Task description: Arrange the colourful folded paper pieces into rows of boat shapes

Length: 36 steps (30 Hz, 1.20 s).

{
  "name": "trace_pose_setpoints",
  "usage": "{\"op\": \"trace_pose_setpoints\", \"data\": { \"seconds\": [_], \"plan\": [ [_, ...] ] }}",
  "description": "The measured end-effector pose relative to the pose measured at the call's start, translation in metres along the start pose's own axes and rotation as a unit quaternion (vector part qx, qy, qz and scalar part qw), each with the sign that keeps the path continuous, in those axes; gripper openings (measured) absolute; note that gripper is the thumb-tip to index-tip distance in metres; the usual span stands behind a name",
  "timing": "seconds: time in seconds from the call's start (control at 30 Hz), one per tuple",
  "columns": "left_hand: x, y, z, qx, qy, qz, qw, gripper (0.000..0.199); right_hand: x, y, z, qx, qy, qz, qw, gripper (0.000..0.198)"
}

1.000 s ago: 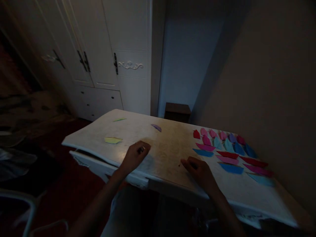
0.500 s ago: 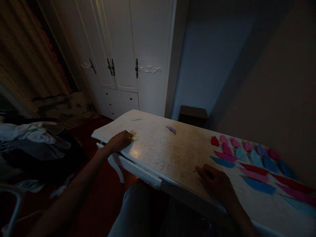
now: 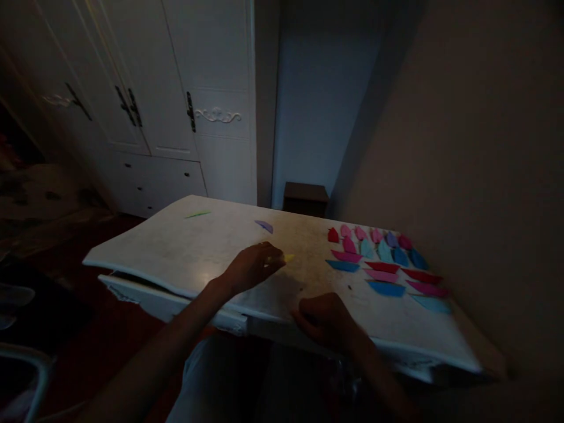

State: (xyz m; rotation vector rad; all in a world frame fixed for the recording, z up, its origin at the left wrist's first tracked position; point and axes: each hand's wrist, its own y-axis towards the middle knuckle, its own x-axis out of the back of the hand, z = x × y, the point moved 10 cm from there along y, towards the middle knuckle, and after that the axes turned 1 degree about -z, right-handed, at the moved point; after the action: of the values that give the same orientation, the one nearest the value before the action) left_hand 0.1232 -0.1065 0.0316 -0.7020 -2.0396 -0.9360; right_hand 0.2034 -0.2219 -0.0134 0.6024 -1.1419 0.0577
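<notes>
Left hand lying on the table, fingers pinching a yellow paper at their tips, right hand resting loosely curled, holding nothing, folded papers lying beyond it

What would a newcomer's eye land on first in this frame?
The rows of folded coloured papers, red, pink and blue, laid out at the right end of the white table by the wall. Next, the left hand mid-table on a yellow paper, with the right hand curled at the near edge. White wardrobe behind.
</notes>
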Motion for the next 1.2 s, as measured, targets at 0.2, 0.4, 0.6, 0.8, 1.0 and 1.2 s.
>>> {"op": "trace_pose_setpoints", "data": {
  "seconds": [0.2,0.4,0.6,0.8,1.0,1.2],
  "plan": [
    [-0.084,0.049,-0.078,-0.092,0.042,0.118,0.988,0.027,-0.004,-0.001,0.003,0.005,0.017,0.026,1.0,0.025],
    [-0.128,0.07,-0.111,-0.146,0.11,0.175,0.967,0.027,-0.006,0.004,0.0,-0.012,0.004,0.052,0.999,0.021],
    [-0.137,0.076,-0.11,-0.125,0.157,0.19,0.961,0.035,-0.006,0.004,0.0,-0.015,0.012,0.052,0.998,0.02],
    [-0.139,0.078,-0.104,-0.106,0.16,0.163,0.968,0.043,-0.007,0.002,-0.002,-0.009,0.021,0.035,0.999,0.024],
    [-0.116,0.071,-0.092,-0.091,0.096,0.093,0.987,0.042,0.002,0.002,0.001,0.0,0.067,0.012,0.998,0.022],
    [-0.069,0.039,-0.037,-0.029,0.057,0.013,0.998,0.022,0.005,0.001,-0.007,-0.053,0.094,0.014,0.994,0.033]
  ]
}}
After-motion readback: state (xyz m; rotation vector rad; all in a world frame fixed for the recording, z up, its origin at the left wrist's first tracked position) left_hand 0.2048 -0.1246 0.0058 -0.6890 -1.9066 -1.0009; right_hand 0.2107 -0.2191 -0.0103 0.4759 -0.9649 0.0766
